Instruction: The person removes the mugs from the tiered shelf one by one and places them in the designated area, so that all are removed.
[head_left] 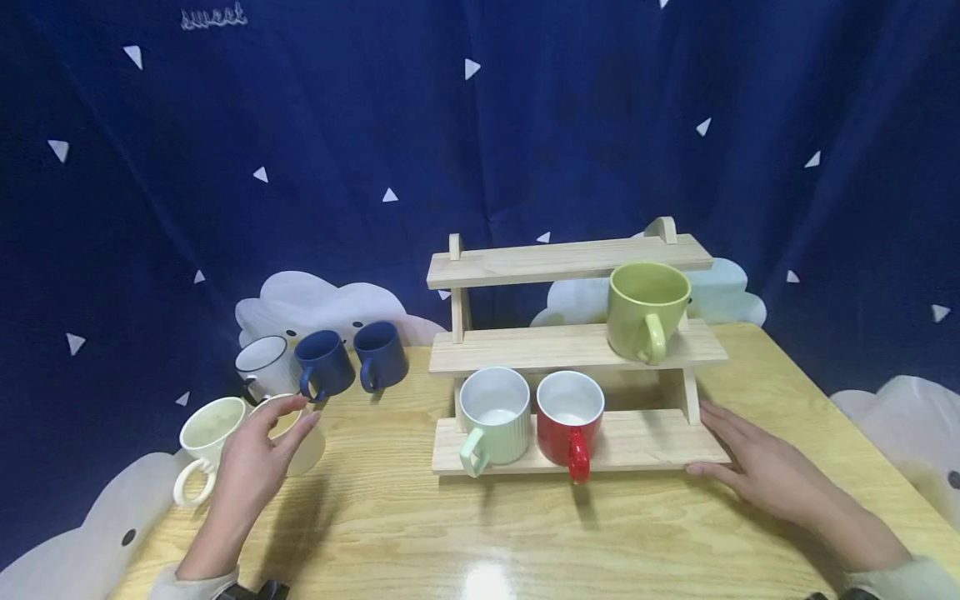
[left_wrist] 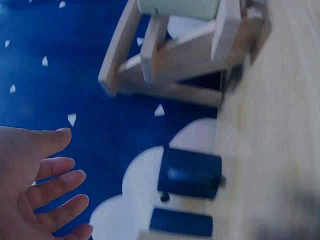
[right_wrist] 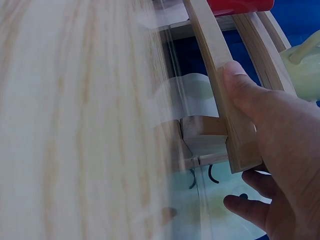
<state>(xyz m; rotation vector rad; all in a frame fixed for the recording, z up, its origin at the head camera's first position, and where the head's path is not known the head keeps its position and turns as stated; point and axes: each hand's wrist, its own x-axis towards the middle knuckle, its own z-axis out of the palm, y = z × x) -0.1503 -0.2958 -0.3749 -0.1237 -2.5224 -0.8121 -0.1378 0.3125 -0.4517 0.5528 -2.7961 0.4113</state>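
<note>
My left hand (head_left: 251, 467) hovers over a cream mug (head_left: 309, 446), thumb and fingers apart; in the left wrist view the hand (left_wrist: 47, 185) has loosely bent fingers and holds nothing. My right hand (head_left: 783, 479) grips the right end of the bottom board of a three-tier wooden shelf (head_left: 652, 440). In the right wrist view, the thumb of that hand (right_wrist: 280, 150) lies on the board (right_wrist: 240, 135) and the fingers bend past its end. A pale green mug (head_left: 497, 421) and a red mug (head_left: 564, 425) stand on the bottom tier, a yellow-green mug (head_left: 637, 312) on the middle one.
At the left of the table (head_left: 390, 533) stand another cream mug (head_left: 213, 433), a white mug with a dark rim (head_left: 272, 371) and two dark blue mugs, one (head_left: 330, 371) left of the other (head_left: 386, 362). A blue curtain (head_left: 360, 108) hangs behind.
</note>
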